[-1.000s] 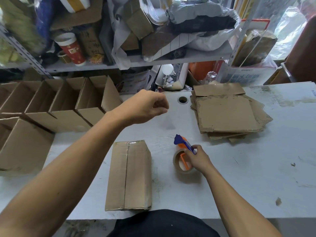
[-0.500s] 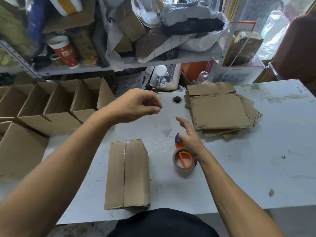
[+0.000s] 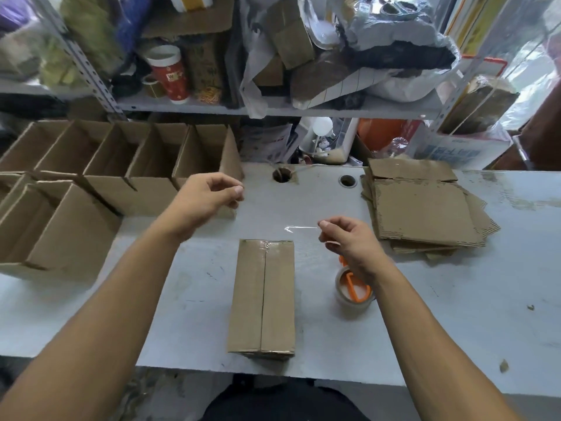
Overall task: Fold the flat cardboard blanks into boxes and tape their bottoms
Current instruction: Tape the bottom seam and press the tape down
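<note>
Here both hands (image 3: 203, 205) (image 3: 349, 241) pinch a clear tape strip (image 3: 300, 228) between their fingers, stretched flat above the brown cardboard box (image 3: 263, 296), probably to seal its bottom seam.

Both bare forearms reach forward over the desk (image 3: 455, 299). The left hand (image 3: 203, 205) hovers palm-down, fingers curled, thumb and forefinger tips nearly meeting. The right hand (image 3: 346, 241) hangs nearer the body, fingertips pinched together, wrist bent slightly downward.
</note>
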